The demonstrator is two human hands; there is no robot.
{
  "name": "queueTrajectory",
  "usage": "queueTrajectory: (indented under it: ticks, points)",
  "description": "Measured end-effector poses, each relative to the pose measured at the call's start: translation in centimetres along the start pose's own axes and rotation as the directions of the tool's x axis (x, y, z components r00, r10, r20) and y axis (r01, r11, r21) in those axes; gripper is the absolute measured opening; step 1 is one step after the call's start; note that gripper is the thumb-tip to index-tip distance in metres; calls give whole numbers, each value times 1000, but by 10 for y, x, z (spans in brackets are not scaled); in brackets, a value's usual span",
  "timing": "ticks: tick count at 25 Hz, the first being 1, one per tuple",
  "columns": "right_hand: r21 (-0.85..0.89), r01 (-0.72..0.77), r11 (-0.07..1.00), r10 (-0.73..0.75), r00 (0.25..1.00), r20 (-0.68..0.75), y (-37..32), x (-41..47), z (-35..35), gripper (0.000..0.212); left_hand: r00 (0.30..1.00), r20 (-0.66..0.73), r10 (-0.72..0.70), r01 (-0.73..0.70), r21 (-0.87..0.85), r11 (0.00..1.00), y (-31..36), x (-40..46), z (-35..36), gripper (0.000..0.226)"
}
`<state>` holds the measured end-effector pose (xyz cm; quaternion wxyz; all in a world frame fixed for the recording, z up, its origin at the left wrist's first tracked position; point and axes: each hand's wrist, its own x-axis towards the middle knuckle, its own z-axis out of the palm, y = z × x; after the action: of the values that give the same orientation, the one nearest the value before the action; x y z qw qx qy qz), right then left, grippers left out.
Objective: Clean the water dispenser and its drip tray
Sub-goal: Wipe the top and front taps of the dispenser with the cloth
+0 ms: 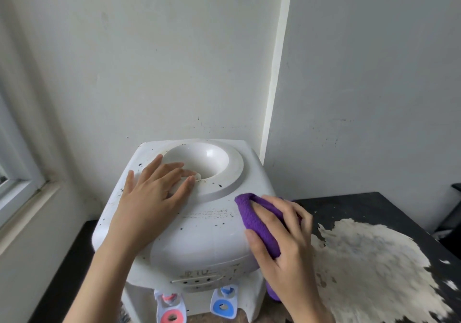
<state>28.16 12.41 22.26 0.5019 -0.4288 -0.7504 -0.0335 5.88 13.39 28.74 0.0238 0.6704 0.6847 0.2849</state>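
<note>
At the far left a window frame [20, 180] meets the wall, and below it a dark table [369, 205] carries the white water dispenser [199, 225], which stands in the corner against the wall.

Your left hand [152, 197] lies flat on the top of the dispenser, fingers straight and slightly fanned, their tips reaching over the raised ring into the bottle well [199, 159]. It holds nothing; judging by its place, it steadies the unit while the other hand works.

Across the middle of the top, dark specks and a streaky smudge remain, mostly between your two hands and around the ring. Lower down, the front panel shows more specks above the red tap [171, 309] and the blue tap [223, 300]. The drip tray is not in view from here; it would sit below the taps, out of frame.

Your right hand [282, 237] presses a folded purple cloth [257, 222] against the top right shoulder of the dispenser, thumb under one fold and the fingers curled over the wad, close together.

To the right the table has a large pale patch [374, 272] where its dark surface is worn away.

You seem to be at the step of wiping the top casing. The next move likely calls for drawing the cloth leftward over the specked band with firm pressure, then around the ring, keeping the left hand clear of its path.
</note>
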Motion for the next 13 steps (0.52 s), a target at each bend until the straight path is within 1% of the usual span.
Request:
queueTrajectory:
  ticks: [2, 3, 4, 5, 6, 7, 8, 9, 10, 12, 13]
  points:
    - [-4, 180, 984, -180, 983, -37, 10, -3, -7, 31, 1000, 3, 2, -2, -3, 1000, 0, 0, 0, 73]
    - [16, 225, 974, -224, 973, -61, 15, 0, -14, 30, 1000, 6, 3, -3, -3, 1000, 1, 0, 0, 72]
    - [50, 209, 977, -203, 973, -107, 20, 8, -21, 31, 1000, 11, 1, -1, -5, 1000, 1, 1, -1, 69]
    - [86, 137, 987, -122, 980, -156, 22, 17, -27, 32, 1000, 17, -3, 3, -5, 1000, 1, 1, -2, 66]
    - [111, 40, 993, -20, 984, -175, 23, 27, -30, 34, 1000, 24, -8, 8, -7, 1000, 1, 1, -3, 63]
    - [104, -59, 993, 73, 987, -141, 21, 34, -29, 39, 999, 30, -13, 14, -9, 1000, 1, 1, -3, 59]
    - [53, -136, 989, 139, 988, -66, 17, 38, -24, 46, 999, 33, -16, 16, -10, 1000, 1, 0, -3, 57]
    - [-35, -154, 987, 154, 988, 0, 12, 37, -17, 52, 999, 35, -15, 15, -7, 1000, 1, 0, -3, 57]
    - [-129, -129, 983, 134, 991, 25, 6, 33, -13, 54, 999, 34, -9, 9, -3, 1000, 0, -1, -2, 59]
    - [-282, -16, 959, 23, 999, 22, -8, 20, -9, 44, 1000, 23, -2, 2, -4, 1000, 1, 0, -2, 61]
    - [-316, 50, 947, -47, 999, 19, -15, 13, -9, 39, 1000, 22, -6, 6, -9, 1000, 1, 0, -2, 58]
